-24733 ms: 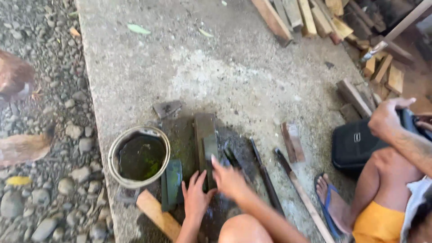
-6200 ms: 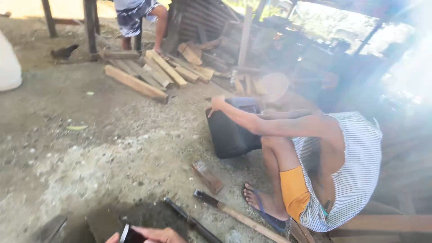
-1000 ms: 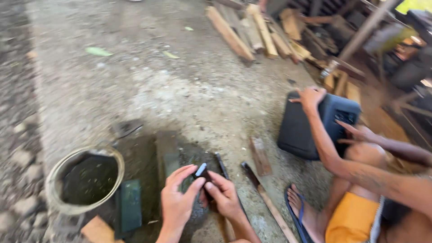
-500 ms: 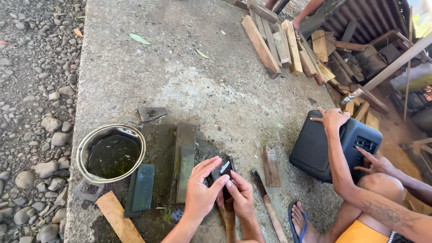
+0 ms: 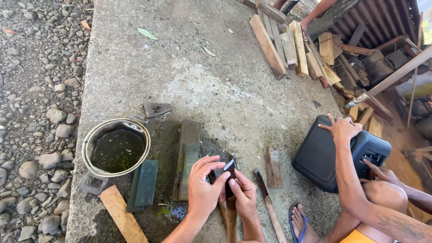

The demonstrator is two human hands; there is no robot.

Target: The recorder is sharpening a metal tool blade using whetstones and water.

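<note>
A rough grey concrete slab (image 5: 211, 85) forms the floor, bordered on the left by loose grey gravel (image 5: 31, 112). On the slab sits a round metal pot of dark water (image 5: 116, 147), with a dark green rectangular sharpening stone (image 5: 146, 182) just beside it and a long grey sharpening stone on a wooden base (image 5: 186, 164) to its right. A pale wooden plank (image 5: 120, 219) lies near the bottom edge. A small rusty flat block (image 5: 272, 166) and a black boxy speaker (image 5: 339, 153) rest further right. Stacked wooden offcuts (image 5: 288, 45) lie at the top.

You sat in an outdoor yard workshop: bare concrete slab (image 5: 216, 90), gravel (image 5: 36, 90), stacked wood offcuts (image 5: 292, 45) and sharpening stones (image 5: 186, 157).
</note>
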